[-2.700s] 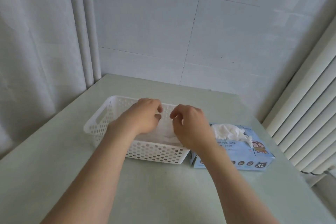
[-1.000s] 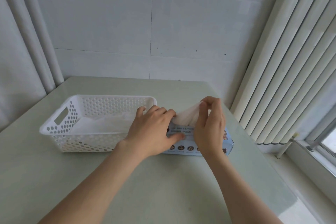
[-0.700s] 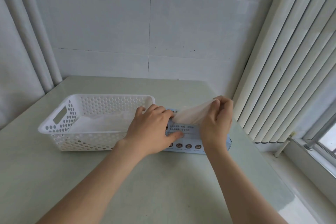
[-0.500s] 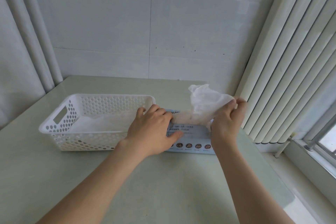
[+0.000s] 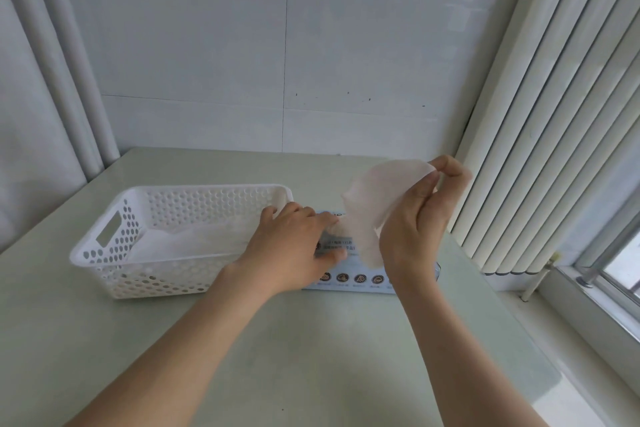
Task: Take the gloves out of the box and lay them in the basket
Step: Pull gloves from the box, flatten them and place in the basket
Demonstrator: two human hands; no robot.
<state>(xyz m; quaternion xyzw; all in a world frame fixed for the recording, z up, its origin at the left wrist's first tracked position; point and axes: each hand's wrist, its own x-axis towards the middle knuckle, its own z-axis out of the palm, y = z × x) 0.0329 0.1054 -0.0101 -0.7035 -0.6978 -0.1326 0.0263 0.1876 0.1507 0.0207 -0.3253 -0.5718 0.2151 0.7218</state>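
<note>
Head view.
Worktop (image 5: 311, 340): pale green, set against a tiled wall.
Basket (image 5: 114, 270): white, perforated plastic, on the worktop at left; translucent gloves (image 5: 194, 243) lie flat inside.
Box (image 5: 349, 274): pale blue, just beside the basket's right end, mostly hidden by both hands.
Left hand (image 5: 294, 250): palm down, fingers spread, pressed flat on the box top.
Right hand (image 5: 415, 229): raised above the box, thumb and fingertips pinched together on one edge of a glove.
Glove (image 5: 377, 198): translucent white, hanging clear of the box; its lower end drapes near the opening.
Vertical blinds (image 5: 554, 114): at right.
</note>
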